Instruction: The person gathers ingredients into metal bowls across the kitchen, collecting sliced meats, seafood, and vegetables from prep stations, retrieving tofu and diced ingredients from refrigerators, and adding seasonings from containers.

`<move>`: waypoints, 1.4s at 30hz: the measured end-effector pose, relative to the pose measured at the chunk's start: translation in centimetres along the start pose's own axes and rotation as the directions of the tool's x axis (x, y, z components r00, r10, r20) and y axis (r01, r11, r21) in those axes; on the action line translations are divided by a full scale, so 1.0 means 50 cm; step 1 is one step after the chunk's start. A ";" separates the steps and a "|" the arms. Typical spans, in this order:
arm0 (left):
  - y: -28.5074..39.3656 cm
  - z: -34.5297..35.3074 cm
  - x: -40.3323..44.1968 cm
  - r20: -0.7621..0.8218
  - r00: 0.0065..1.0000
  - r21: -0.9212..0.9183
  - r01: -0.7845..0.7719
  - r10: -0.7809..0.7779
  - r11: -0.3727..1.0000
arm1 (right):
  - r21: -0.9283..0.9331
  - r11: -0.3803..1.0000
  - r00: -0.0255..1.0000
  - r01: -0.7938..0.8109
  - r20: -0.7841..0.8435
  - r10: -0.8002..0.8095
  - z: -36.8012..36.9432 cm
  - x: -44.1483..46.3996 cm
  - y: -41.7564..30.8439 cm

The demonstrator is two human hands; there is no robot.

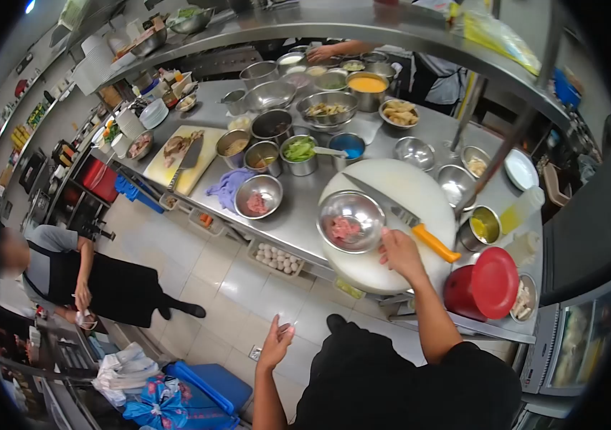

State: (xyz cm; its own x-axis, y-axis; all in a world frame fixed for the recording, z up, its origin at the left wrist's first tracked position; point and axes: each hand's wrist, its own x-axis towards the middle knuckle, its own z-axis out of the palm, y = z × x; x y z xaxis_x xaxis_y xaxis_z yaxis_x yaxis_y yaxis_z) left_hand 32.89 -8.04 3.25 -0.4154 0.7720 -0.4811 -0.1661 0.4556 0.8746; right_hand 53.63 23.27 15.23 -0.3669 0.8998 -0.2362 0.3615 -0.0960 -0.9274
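My right hand [400, 254] is at the right rim of a steel bowl [368, 208], its fingers closed on the edge. Raw pink meat [343, 228] lies in that bowl, which rests on a round white cutting board [417, 188]. Behind the bowl lies a knife with an orange handle [436, 242]. My left hand [275, 344] hangs over the floor, fingers apart, holding nothing. A second steel bowl [258, 196] with pink meat stands on the counter to the left, beside a purple cloth [235, 188].
A person in a black apron [122, 283] stands at the left. Across the counter another person's hand [322, 53] reaches among containers. A red container [463, 290] stands right of the board. Eggs [277, 259] sit below the counter; a blue bin [212, 387] is at lower left.
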 end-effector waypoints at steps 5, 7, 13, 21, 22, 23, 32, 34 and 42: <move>0.079 -0.043 0.090 0.150 0.988 0.016 -0.050 0.047 0.999 | 0.031 0.999 0.999 -0.016 -0.047 0.017 0.021 0.079 0.022; 0.125 -0.052 0.126 0.149 0.980 0.013 -0.139 0.136 0.990 | -0.212 0.953 0.965 0.215 -0.103 -0.241 0.027 0.097 0.041; 0.297 -0.057 0.242 0.248 0.872 -0.422 -0.295 0.422 0.857 | 0.043 0.973 0.974 0.225 -0.011 -0.224 0.132 0.082 -0.056; 0.334 -0.179 0.358 0.261 0.932 -0.552 -0.070 0.251 0.831 | 0.037 0.999 0.967 0.002 0.255 -0.012 0.297 0.060 -0.167; 0.332 -0.203 0.374 0.202 0.931 -0.582 -0.136 0.305 0.802 | 0.073 0.997 0.975 -0.017 0.221 0.001 0.304 0.065 -0.165; 0.331 -0.224 0.386 0.144 0.926 -0.606 -0.197 0.350 0.771 | 0.112 0.993 0.982 -0.040 0.186 0.019 0.310 0.068 -0.160; 0.486 -0.338 0.432 0.011 0.827 -0.268 -0.539 0.562 0.798 | -0.171 0.982 0.997 0.079 0.020 -0.076 0.285 0.048 -0.145; 0.493 -0.315 0.439 0.007 0.821 -0.173 -0.561 0.571 0.809 | -0.221 0.973 0.996 0.061 0.070 -0.047 0.264 0.013 -0.174; 0.501 -0.071 0.400 0.519 0.721 -0.391 -0.278 0.460 0.877 | -0.074 0.976 0.873 0.205 0.465 -0.148 0.099 -0.192 -0.109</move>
State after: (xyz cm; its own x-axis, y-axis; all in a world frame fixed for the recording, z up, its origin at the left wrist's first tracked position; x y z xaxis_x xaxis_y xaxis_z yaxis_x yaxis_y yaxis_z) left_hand 17.23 17.25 15.77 0.0883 0.9958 0.0239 -0.3798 0.0114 0.9250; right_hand 50.96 13.03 21.11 -0.7723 0.6016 -0.2037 0.3408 0.1218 -0.9322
